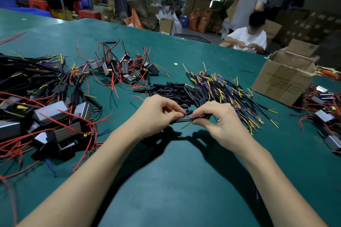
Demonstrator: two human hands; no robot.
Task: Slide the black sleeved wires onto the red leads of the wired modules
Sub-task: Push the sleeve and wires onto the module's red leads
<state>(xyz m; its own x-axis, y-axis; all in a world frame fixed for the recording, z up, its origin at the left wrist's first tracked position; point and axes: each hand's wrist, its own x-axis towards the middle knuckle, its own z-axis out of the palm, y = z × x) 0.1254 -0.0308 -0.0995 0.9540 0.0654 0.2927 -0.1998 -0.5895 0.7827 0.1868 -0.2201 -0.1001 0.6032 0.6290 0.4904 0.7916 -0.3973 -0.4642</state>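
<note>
**Both hands mating sleeve to lead**

Left hand (158, 111) pinches a thin red lead (186, 116); right hand (219, 117) pinches a black sleeved wire (181, 121), yellow core poking out below the grip; both just above the worktop (175, 180); wire looks light, floppy, so hold near the tip; wrists angled inward, fingertips nearly touching; spare sleeves (171, 90) just beyond.

- Left hand (158, 114) and right hand (219, 118) pinch a black sleeved wire (181, 121) above the green counter (175, 180).
- Wired modules (121, 69) with red leads lie behind.
- A cardboard box (284, 79) stands right.
</note>
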